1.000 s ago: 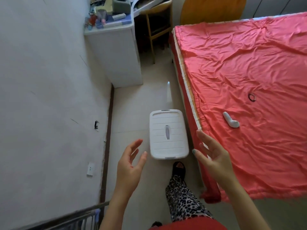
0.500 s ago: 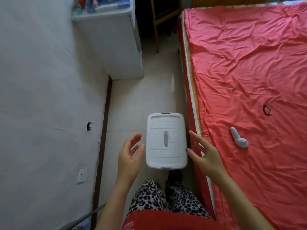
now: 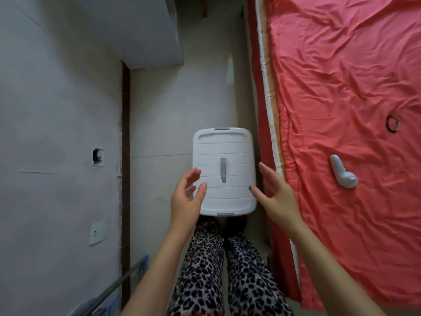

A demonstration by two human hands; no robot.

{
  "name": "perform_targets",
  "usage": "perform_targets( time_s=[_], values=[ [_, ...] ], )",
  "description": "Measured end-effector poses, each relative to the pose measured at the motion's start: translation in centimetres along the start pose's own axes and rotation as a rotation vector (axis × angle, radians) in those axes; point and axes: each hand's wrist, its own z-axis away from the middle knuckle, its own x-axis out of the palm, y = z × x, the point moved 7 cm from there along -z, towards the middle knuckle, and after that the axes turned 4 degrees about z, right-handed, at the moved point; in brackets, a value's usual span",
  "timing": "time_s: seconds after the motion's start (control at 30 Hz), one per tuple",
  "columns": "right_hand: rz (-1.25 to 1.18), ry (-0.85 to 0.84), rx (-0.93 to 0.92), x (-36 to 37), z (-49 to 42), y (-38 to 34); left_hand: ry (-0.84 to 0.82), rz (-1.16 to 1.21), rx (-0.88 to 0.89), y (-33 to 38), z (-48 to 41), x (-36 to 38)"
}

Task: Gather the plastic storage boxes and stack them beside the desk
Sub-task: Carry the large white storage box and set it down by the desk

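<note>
A white plastic storage box with a ribbed lid and a grey handle sits on the floor between the wall and the bed. My left hand hovers over its near left corner, fingers spread and relaxed, holding nothing. My right hand is held at the box's near right edge, fingers straight, thumb tip over the lid. Whether either hand touches the box I cannot tell. The white desk's side panel shows at the top left.
A bed with a red sheet fills the right side; a grey curved object and a dark hair tie lie on it. The wall closes the left. My legs stand just behind the box. A metal rack is at the bottom left.
I have stepped closer to the box and look more steeply down. Both hands have moved forward from in front of the box to its near corners.
</note>
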Motion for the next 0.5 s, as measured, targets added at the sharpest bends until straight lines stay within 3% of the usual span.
perform_targets(
  time_s=[0.5],
  values=[
    [-0.003,-0.02,0.219,3.6,-7.8,13.2,0.041,-0.08,-0.184,-12.7,-11.3,1.6]
  ],
)
